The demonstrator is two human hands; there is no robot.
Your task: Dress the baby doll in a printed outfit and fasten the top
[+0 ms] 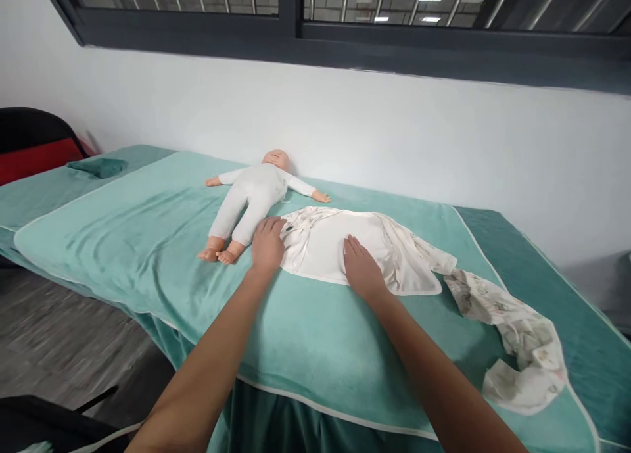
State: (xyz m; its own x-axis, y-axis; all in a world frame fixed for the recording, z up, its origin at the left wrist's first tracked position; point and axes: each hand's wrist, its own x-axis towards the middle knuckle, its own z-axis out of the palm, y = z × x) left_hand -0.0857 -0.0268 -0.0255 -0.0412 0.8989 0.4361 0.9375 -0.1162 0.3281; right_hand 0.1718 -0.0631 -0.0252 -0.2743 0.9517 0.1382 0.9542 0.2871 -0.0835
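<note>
A white baby top (325,246) lies spread open on the green sheet, its plain inner side up and small printed patterns showing at the edges and sleeve. My right hand (362,265) rests flat on the middle of it, fingers stretched out. At the top's left edge, my left hand (269,244) lies with its palm down and fingers extended, touching the cloth. A baby doll (254,196) in a white bodysuit lies on its back just beyond my left hand, arms spread and feet toward me.
Crumpled printed baby trousers (530,348) lie at the right, close to the top's sleeve. The light green sheet (123,242) covers a bed against a white wall (394,137). A folded dark green cloth (97,167) and a black and red chair (34,147) are at the far left.
</note>
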